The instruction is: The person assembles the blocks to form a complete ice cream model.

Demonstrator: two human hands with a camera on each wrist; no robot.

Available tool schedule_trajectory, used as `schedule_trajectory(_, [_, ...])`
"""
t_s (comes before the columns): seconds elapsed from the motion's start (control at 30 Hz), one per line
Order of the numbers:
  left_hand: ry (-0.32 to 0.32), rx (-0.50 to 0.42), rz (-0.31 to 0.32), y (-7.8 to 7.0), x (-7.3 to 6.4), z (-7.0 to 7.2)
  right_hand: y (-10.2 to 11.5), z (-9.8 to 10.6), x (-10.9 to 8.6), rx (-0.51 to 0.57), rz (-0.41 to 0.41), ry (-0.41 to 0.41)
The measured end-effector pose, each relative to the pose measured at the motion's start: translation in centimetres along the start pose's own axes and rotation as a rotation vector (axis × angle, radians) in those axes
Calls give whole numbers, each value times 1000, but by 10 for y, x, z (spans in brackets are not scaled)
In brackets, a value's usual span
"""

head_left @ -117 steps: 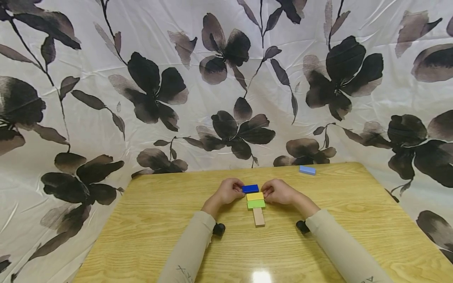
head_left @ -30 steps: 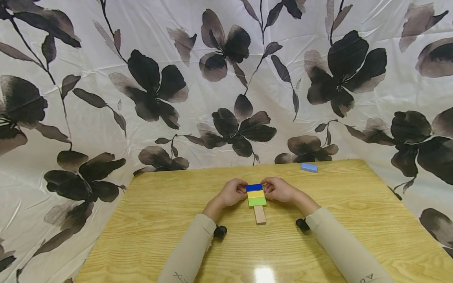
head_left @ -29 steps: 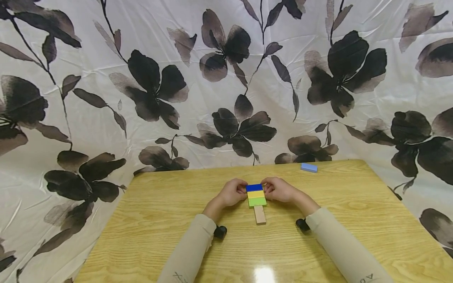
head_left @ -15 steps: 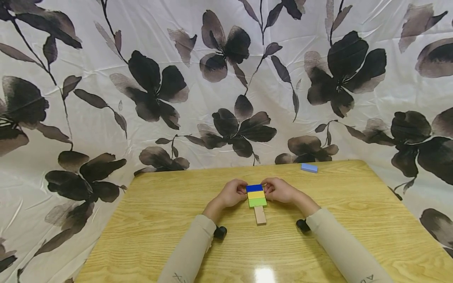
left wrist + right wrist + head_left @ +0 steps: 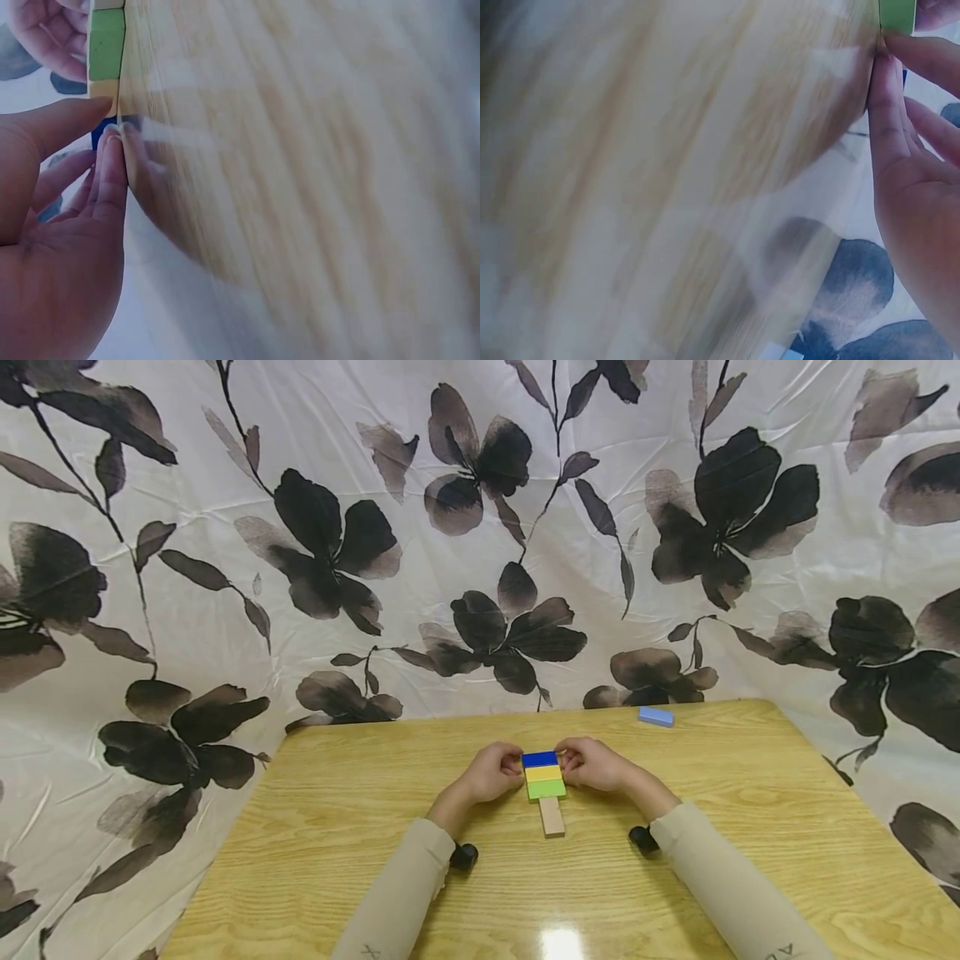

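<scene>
On the table, a dark blue block (image 5: 540,759), a yellow block (image 5: 542,773) and a light green block (image 5: 546,789) lie flush side by side. Below them a plain wooden block (image 5: 552,817) points toward the person, its end against the green one. The left hand (image 5: 491,772) touches the row's left side; in the left wrist view its thumb (image 5: 71,124) is on the yellow block and its fingertips are by the blue one. At the row's right side is the right hand (image 5: 592,766), with extended thumb and fingers (image 5: 889,112) against the block ends.
A light blue block (image 5: 656,717) lies alone near the table's far edge, right of the hands. Behind the wooden table (image 5: 337,860) hangs a floral cloth (image 5: 480,527). A black wrist camera (image 5: 464,857) sits under the left sleeve, another (image 5: 642,839) under the right.
Since the earliest frame the blue block has moved right and now lines up against the yellow one. The right hand has come closer in. Over the last second both hands stay nearly still.
</scene>
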State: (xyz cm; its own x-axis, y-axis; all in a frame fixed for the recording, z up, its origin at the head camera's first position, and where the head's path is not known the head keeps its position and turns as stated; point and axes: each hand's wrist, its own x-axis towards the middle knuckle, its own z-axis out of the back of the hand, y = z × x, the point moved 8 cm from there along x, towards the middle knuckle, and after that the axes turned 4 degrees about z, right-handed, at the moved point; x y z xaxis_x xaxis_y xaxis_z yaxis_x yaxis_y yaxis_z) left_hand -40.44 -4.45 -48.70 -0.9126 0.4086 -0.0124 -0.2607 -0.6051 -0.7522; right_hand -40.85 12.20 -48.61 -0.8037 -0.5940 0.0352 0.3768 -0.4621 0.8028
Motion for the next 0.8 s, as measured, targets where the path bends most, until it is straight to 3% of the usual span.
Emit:
schedule_trajectory(0.2, [21,10,-28,0,-7,1,-2,2,-5,-12,-11,0])
schedule_trajectory(0.4, [31,75,-47,0,-17,7,1,6,-16,-49,-12,16])
schedule_trajectory(0.63, [27,120,-58,4,-35,21,14,14,-34,-190,25,41])
schedule_trajectory(0.8, [16,177,-78,1,-48,21,16,27,-52,-273,45,29])
